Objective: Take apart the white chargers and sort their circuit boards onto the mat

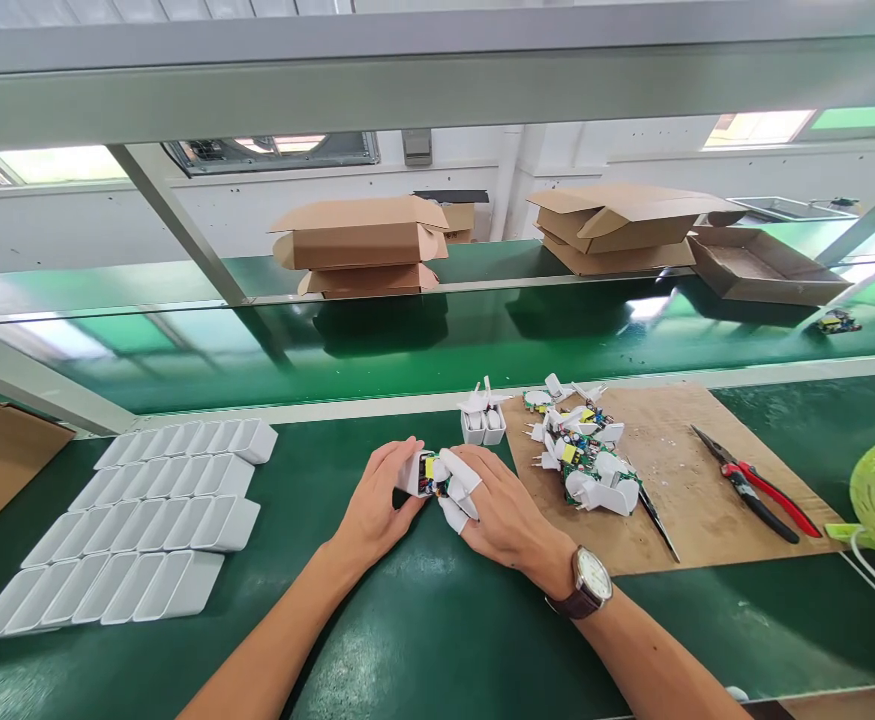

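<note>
Your left hand (pixel 377 505) and right hand (pixel 501 515) — fingers closed on white charger casing (pixel 423 473), mid-worktop (pixel 422 620); loose parts pile (pixel 583 455) near far edge — pliers (pixel 756 485) right.

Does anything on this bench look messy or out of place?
Mostly tidy: the white shells lie in neat rows. The one jumble is the pile of boards and plug parts heaped on the brown mat. Farther back, one green board sits alone on the belt.
</note>
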{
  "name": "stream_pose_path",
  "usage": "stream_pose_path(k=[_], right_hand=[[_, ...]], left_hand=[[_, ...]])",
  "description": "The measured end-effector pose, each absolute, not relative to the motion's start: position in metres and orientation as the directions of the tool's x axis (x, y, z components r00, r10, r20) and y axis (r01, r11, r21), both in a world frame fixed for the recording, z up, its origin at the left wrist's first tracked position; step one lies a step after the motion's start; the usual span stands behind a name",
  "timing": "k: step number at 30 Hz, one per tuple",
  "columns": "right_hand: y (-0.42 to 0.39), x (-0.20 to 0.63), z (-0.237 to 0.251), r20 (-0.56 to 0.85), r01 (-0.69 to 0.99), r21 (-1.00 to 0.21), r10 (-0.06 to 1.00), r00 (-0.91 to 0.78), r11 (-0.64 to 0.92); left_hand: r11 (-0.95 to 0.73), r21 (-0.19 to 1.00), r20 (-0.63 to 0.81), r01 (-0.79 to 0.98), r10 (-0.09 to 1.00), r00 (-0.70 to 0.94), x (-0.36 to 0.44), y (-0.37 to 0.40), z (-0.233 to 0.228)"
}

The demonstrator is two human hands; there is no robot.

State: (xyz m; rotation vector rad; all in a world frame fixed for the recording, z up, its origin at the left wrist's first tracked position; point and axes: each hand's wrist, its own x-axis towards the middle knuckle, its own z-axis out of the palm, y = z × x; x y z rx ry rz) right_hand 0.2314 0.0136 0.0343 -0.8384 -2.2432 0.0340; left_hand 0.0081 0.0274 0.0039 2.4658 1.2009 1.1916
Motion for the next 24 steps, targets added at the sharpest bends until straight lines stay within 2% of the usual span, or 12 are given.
stream_pose_path(k=[10,13,16,18,21,24], right_hand=[[0.014,0.230,0.029,0.606,0.538,-0.280,0.581,-0.544,0.795],[0.015,0.230,0.029,0.627,0.474,-0.377,0.595,-0.503,0.796],[0.015,0.230,0.029,0.595,0.398,-0.563,0.689,-0.413,0.724],[0.017,0.231,0.026,0.570,0.372,-0.646,0.746,-0.345,0.666],[0.020,0.229,0.018,0.575,0.364,-0.655,0.749,-0.329,0.663],[0.022,0.225,0.011,0.594,0.366,-0.581,0.686,-0.421,0.727]], left_hand=[[-0.683,0.475,0.592,0.555,0.715,0.373,0.011,0.024,0.001],[-0.653,0.594,0.514,0.470,0.757,0.403,0.011,0.022,-0.002],[-0.527,0.775,0.367,0.349,0.825,0.430,0.012,0.021,-0.003],[-0.435,0.857,0.310,0.277,0.863,0.398,0.014,0.021,-0.003],[-0.328,0.934,0.276,0.140,0.914,0.297,0.016,0.022,-0.001],[-0.194,0.980,0.199,-0.047,0.938,0.285,0.017,0.022,0.001]])
